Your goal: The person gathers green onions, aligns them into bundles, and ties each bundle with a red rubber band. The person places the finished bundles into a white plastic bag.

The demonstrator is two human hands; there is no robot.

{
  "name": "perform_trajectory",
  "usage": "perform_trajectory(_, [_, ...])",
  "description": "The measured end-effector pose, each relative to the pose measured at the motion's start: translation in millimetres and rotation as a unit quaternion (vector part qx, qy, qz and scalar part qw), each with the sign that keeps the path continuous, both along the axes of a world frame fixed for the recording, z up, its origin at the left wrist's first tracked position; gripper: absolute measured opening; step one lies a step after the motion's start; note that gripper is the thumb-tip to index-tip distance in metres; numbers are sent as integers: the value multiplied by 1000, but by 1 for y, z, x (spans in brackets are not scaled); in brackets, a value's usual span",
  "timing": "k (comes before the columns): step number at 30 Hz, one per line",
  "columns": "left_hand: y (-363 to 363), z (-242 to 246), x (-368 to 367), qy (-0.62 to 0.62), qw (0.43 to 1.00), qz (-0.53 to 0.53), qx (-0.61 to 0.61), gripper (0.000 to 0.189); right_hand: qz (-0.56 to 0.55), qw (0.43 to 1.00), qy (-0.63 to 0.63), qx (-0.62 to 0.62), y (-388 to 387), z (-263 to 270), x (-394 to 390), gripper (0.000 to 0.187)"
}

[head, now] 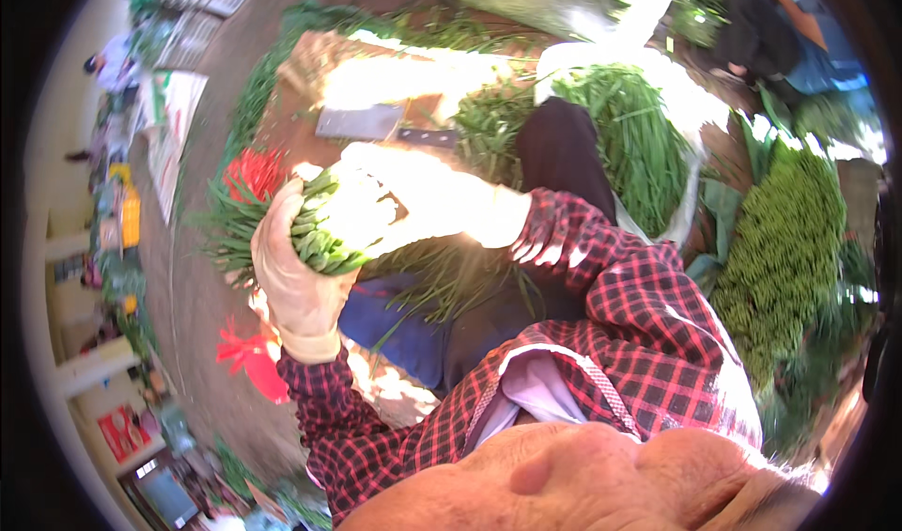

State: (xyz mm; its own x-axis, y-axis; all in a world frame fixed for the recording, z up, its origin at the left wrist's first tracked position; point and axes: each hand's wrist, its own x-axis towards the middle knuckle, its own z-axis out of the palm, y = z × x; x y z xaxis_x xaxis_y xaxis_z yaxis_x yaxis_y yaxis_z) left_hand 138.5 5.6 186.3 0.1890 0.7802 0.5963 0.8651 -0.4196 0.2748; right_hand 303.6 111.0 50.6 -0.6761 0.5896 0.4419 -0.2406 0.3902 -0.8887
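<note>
My left hand (303,277), in a pale glove, wraps around a thick bunch of green vegetable stalks (317,238). The cluster of stalk ends faces right, while thin leaves fan out to the left. Against those ends rests my right hand (437,196), also gloved, its fingers reaching over the top of the bunch. Strong sunlight bleaches that hand and part of the bunch, so the exact finger positions are hard to see. Just beyond my hands lies a cleaver (359,121) with a black riveted handle. Red strips (255,171) sit beside the leaves.
Loose green blades (465,277) lie across my lap. To the right are long greens (627,143) in a white bag and a large stack of green stalks (782,256). A red tied bundle (264,369) is at lower left. Another person's dark-clothed leg (754,37) shows upper right.
</note>
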Motion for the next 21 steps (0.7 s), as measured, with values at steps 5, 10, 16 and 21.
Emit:
perform_trajectory(5, [15, 40, 3, -83, 986, 39, -135, 78, 25, 970, 243, 6, -15, 5, -42, 104])
perform_trajectory(10, [70, 69, -11, -508, 808, -164, -248, 66, 6, 987, 69, -148, -9, -14, -2, 97])
perform_trajectory(16, [180, 70, 50, -639, 671, -209, -312, 61, -62, 970, 26, -235, -17, 53, 113, 90])
perform_trajectory(21, [208, 109, 114, -649, 646, -238, -324, 56, -461, 852, -250, 4, -19, 67, 217, 85])
